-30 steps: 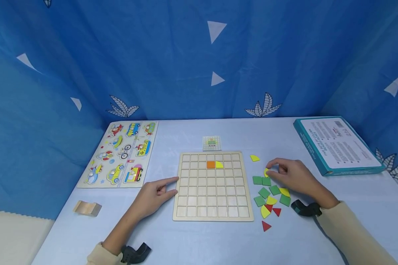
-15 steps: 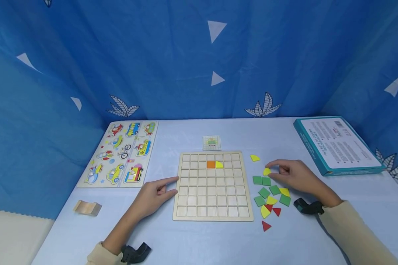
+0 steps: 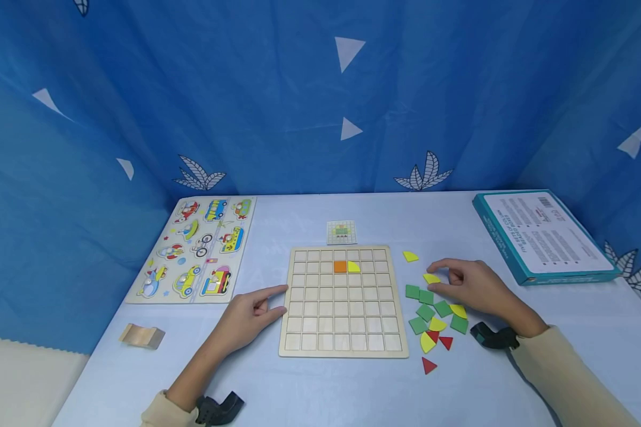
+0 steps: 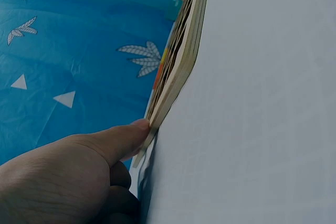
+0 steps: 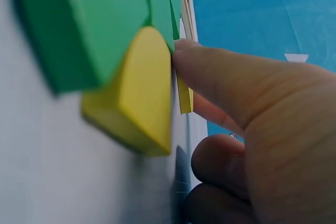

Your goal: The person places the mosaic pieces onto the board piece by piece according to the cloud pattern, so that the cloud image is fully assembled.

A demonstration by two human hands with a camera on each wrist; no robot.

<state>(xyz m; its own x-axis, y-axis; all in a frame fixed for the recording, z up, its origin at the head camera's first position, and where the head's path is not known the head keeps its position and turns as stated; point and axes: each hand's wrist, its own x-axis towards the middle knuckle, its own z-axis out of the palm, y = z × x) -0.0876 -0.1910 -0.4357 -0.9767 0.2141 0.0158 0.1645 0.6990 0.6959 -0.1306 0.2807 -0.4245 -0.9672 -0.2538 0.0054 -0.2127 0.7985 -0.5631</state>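
Right hand [image 3: 472, 284] pinches a yellow piece [image 3: 431, 278] on the table, right of the board [image 3: 343, 301]; thin, light, stiff, best taken by its edges. Left hand [image 3: 248, 314], fingers relaxed, steadies the board's left edge.

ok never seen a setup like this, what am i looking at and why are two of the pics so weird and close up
There is no machine here: a person works at a table with bare hands and wears three cameras. The wide picture comes from the head; the two close-ups come from the wrists, so they look sideways along the table.

On the table lie a wooden grid board holding an orange square and a yellow quarter-circle, a pile of loose green, yellow and red pieces, a small pattern card, a vehicle puzzle, a teal box and a small wooden block.

The left hand touches the board's edge with its forefinger. The right hand pinches a yellow piece.
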